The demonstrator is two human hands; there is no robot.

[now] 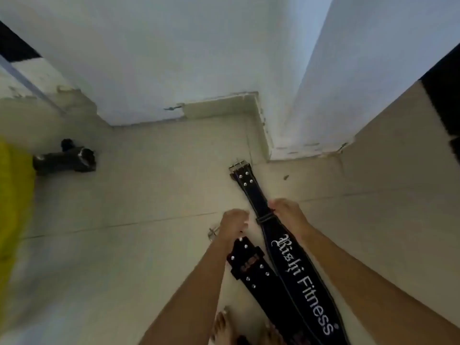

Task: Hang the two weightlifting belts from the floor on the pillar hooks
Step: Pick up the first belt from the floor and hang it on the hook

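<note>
Two black weightlifting belts stretch from my hands down toward my feet over the pale tiled floor. The lettered belt (302, 277) reads "Rishi Fitness" in white, and its studded end and metal buckle (239, 166) point at the pillar base. My right hand (286, 211) grips this belt near its narrow strap part. The studded belt (251, 267) lies to the left of it, with a metal buckle (213, 234) beside my left hand (234, 224), which is closed on that belt's buckle end. No hooks are in view.
The white pillar (311, 83) rises at the right with a chipped base, and a white wall (149, 58) stands behind. A dark small object (66, 159) lies on the floor at the left next to something yellow (12, 207). My bare feet (224, 324) are at the bottom.
</note>
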